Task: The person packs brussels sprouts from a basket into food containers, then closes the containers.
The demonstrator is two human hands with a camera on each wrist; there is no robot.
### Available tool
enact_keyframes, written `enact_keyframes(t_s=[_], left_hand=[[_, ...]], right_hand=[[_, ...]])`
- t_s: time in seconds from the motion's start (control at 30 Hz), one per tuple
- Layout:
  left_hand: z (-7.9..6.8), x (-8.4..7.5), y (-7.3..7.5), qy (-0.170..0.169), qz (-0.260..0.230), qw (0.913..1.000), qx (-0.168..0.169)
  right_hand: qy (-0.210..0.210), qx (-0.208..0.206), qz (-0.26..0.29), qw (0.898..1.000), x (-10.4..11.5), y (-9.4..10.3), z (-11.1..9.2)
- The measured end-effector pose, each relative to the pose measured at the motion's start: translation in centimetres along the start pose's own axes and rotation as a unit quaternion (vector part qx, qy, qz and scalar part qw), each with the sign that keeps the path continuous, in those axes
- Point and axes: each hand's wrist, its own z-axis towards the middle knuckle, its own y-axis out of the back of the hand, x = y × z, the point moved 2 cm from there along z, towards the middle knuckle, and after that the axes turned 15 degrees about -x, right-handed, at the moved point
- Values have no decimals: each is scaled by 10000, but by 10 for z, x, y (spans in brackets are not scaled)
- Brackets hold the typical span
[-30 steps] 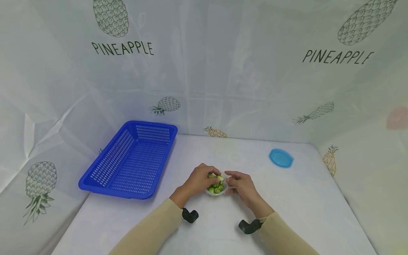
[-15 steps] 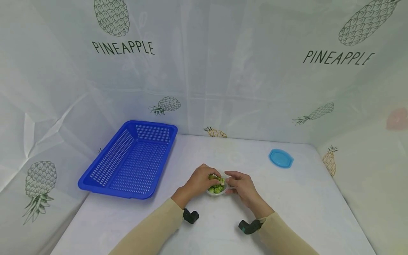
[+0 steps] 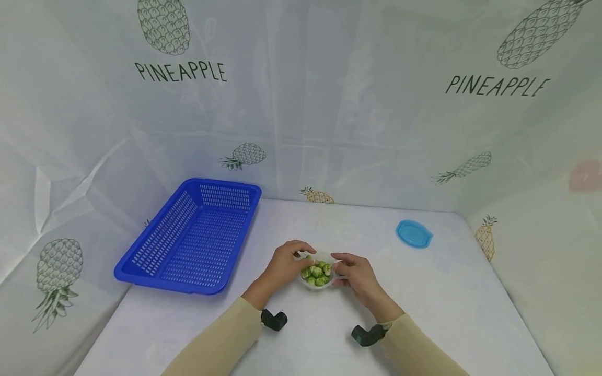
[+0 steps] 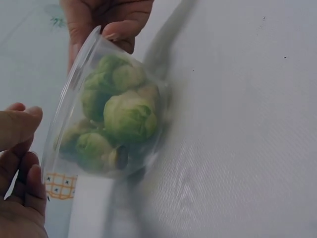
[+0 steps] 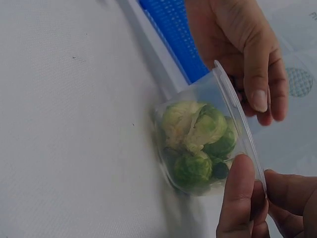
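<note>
A small clear plastic tub [image 4: 111, 171] holds several green Brussels sprouts [image 3: 316, 271] and stands on the white table. My right hand [image 3: 356, 274] pinches the tub's rim between thumb and fingers, as the right wrist view shows. At the tub's left side is my left hand [image 3: 285, 262], its fingers loosely bent near the rim with nothing in them. In the left wrist view its fingertips are beside the rim; whether they touch it, I cannot tell.
A large blue plastic basket [image 3: 188, 288] with perforated walls sits on the left of the table [image 3: 371, 308]. Toward the back right lies a light-blue lid-like piece [image 3: 414, 234]. White pineapple-print sheeting [image 3: 357, 130] encloses the back and sides.
My left hand has drawn back to the left from over the sprouts, uncovering more of them. The right hand keeps its place at the tub's rim.
</note>
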Motion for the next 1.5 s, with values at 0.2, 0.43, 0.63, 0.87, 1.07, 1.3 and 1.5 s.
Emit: enact_keyframes(t_s=[0.2, 0.43, 0.63, 0.87, 1.07, 1.3, 1.5], left_hand=[[-5, 17, 14, 843, -663, 9942, 7], [-9, 32, 19, 1964, -2166, 9547, 553], [-11, 34, 16, 2359, -2539, 9347, 785], [-12, 32, 14, 2461, -2697, 9277, 777], [-13, 31, 13, 2519, -2747, 9250, 738], [-15, 29, 14, 2592, -2907, 9169, 868], [-15, 27, 14, 2620, -2984, 9136, 872]], right_hand=[[-13, -9, 19, 10000, -3, 0, 1], [-27, -42, 69, 10000, -3, 0, 2], [-17, -61, 41, 10000, -4, 0, 4], [-54, -45, 84, 9999, -4, 0, 3], [-26, -48, 78, 10000, -4, 2, 4], [6, -16, 51, 10000, -4, 3, 4], [-3, -212, -17, 9998, -3, 9, 6]])
